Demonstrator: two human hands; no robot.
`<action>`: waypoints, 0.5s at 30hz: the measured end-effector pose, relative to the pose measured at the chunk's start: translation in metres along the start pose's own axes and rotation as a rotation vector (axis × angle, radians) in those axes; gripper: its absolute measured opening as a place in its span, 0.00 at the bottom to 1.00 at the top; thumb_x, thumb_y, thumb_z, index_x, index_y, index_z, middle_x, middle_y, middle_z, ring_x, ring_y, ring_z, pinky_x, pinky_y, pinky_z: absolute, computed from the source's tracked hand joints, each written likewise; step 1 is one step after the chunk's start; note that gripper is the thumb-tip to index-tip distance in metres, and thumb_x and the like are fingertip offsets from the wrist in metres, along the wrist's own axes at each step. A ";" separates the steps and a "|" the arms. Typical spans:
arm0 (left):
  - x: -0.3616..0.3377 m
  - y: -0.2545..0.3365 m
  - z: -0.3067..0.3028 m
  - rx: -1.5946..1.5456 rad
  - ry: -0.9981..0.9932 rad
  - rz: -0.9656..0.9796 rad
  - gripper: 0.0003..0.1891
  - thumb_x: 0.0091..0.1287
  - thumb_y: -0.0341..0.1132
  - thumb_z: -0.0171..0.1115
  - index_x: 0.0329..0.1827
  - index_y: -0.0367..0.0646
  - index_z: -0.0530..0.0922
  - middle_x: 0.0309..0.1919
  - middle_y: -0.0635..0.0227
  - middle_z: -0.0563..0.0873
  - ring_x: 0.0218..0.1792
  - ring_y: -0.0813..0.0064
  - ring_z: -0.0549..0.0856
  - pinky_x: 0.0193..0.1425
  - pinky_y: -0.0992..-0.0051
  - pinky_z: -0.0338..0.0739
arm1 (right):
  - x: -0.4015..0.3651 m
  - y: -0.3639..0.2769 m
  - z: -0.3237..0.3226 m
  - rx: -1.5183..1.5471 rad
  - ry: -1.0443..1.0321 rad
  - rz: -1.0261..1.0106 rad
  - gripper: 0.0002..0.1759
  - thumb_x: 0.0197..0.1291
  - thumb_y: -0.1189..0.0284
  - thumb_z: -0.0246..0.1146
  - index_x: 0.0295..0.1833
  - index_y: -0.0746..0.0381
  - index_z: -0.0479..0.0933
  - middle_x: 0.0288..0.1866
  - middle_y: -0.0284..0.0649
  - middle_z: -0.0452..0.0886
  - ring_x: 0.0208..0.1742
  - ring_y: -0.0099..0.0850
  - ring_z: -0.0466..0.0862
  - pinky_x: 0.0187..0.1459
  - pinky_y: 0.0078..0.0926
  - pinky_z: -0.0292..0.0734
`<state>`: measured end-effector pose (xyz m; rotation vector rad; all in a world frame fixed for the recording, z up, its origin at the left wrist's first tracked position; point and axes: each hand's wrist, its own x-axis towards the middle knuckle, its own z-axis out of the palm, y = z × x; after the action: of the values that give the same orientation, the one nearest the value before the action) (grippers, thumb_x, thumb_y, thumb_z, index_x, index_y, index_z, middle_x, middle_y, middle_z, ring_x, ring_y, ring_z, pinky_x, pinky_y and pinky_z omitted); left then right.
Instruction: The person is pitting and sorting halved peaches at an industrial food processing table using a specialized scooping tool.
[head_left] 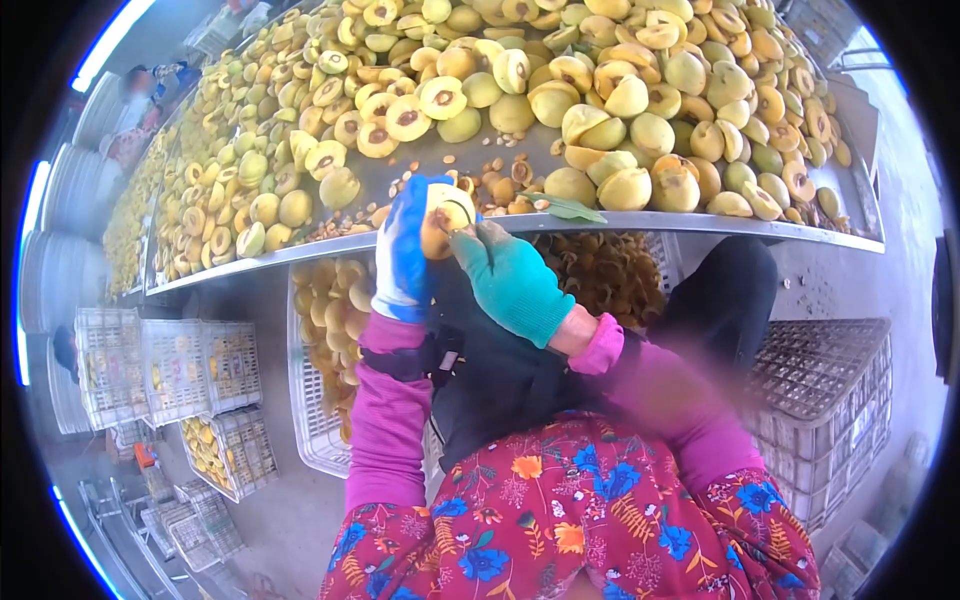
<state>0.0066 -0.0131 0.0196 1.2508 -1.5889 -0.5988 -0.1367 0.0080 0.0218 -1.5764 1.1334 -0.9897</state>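
Note:
A yellow peach (447, 211) with a cut line across it is held just over the front edge of the metal table (640, 222). My left hand (408, 245), in a blue and white glove, is closed around its left side. My right hand (508, 283), in a green glove, has its fingers pressed together at the fruit's lower right; what they grip, if anything, is hidden. Many whole and halved peaches (652, 134) are heaped behind. Loose pits (502, 165) and a green leaf (570, 208) lie near the table edge.
Below the table edge stand a crate of peach halves (303, 385) and a heap of brown pieces (600, 270). White crates (175, 365) are stacked at the left, grey crates (820, 420) at the right. Another person (135, 115) is at the far upper left.

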 end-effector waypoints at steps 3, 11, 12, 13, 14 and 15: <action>-0.006 0.003 0.020 0.019 0.147 0.071 0.16 0.65 0.35 0.56 0.53 0.36 0.76 0.45 0.58 0.84 0.42 0.63 0.84 0.49 0.71 0.77 | -0.007 0.000 -0.003 -0.085 0.014 0.030 0.20 0.67 0.59 0.51 0.37 0.68 0.72 0.25 0.55 0.78 0.29 0.52 0.80 0.27 0.44 0.72; -0.018 -0.007 0.024 -0.140 0.173 -0.184 0.16 0.68 0.37 0.54 0.54 0.35 0.76 0.41 0.60 0.84 0.40 0.76 0.82 0.45 0.75 0.76 | -0.025 0.013 0.009 0.360 -0.125 0.154 0.19 0.69 0.58 0.48 0.40 0.63 0.71 0.20 0.36 0.73 0.17 0.28 0.72 0.21 0.23 0.68; -0.021 -0.012 0.027 -0.139 0.178 -0.189 0.16 0.68 0.37 0.54 0.54 0.35 0.76 0.41 0.60 0.84 0.40 0.76 0.82 0.45 0.75 0.76 | -0.027 0.004 0.003 0.360 -0.132 0.157 0.19 0.69 0.58 0.48 0.40 0.63 0.71 0.20 0.36 0.73 0.17 0.28 0.72 0.21 0.23 0.68; -0.021 -0.021 0.031 -0.115 0.163 -0.084 0.16 0.69 0.37 0.54 0.54 0.35 0.75 0.40 0.61 0.84 0.39 0.74 0.82 0.44 0.75 0.77 | -0.028 -0.007 -0.007 0.535 -0.251 0.346 0.20 0.69 0.55 0.48 0.39 0.62 0.71 0.19 0.34 0.71 0.16 0.27 0.71 0.21 0.26 0.68; -0.021 -0.017 0.030 -0.081 0.156 0.016 0.16 0.69 0.36 0.53 0.55 0.35 0.75 0.40 0.61 0.84 0.38 0.73 0.83 0.44 0.75 0.77 | -0.030 -0.013 -0.012 0.712 -0.386 0.539 0.22 0.68 0.52 0.48 0.38 0.61 0.70 0.18 0.31 0.70 0.15 0.25 0.69 0.21 0.28 0.68; -0.023 -0.012 0.025 0.031 0.121 0.190 0.15 0.69 0.36 0.53 0.52 0.34 0.75 0.37 0.62 0.83 0.36 0.71 0.83 0.44 0.75 0.78 | -0.030 -0.007 -0.012 0.715 -0.401 0.542 0.22 0.68 0.52 0.48 0.38 0.61 0.70 0.18 0.31 0.70 0.15 0.25 0.69 0.21 0.28 0.68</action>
<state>-0.0115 -0.0005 -0.0090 1.1210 -1.5984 -0.3736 -0.1535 0.0351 0.0292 -0.7745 0.7362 -0.5738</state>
